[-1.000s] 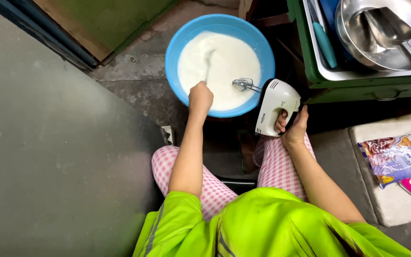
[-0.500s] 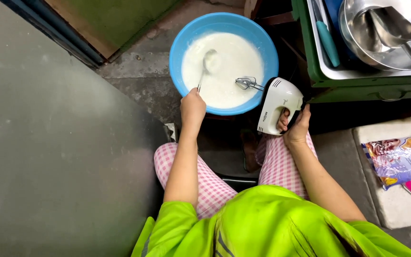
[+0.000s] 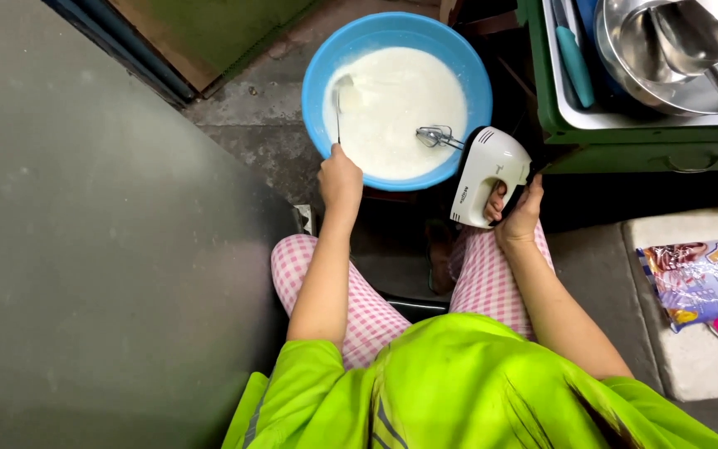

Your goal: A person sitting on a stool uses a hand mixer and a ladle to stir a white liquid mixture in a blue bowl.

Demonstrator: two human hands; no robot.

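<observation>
Batter bowl, spoon and mixer in hand

Bowl [image 3: 317, 91], blue plastic, sits on the floor at 12 o'clock from the seated person; it holds pale, smooth batter [image 3: 400, 108].

Left hand [image 3: 340, 177] is closed around the end of a spoon [image 3: 340, 96]; the spoon's head rests in the batter near the 9 o'clock rim.

Right hand [image 3: 518, 218] grips the handle of a white electric hand mixer [image 3: 484, 170], which lies just outside the 4 o'clock rim. Its beaters [image 3: 432, 136] reach over the edge, at or just above the batter surface; contact cannot be told.

Green crate [image 3: 625, 145] with steel bowls [image 3: 675, 50] stands at 2 o'clock; a printed packet [image 3: 704, 278] lies at 3 o'clock.

Risk, as judged: beaters sit shallow and near the rim, so running them there could spatter batter onto the floor and knees. The spoon shares the bowl; beaters drifting toward 9 o'clock could strike it.
</observation>
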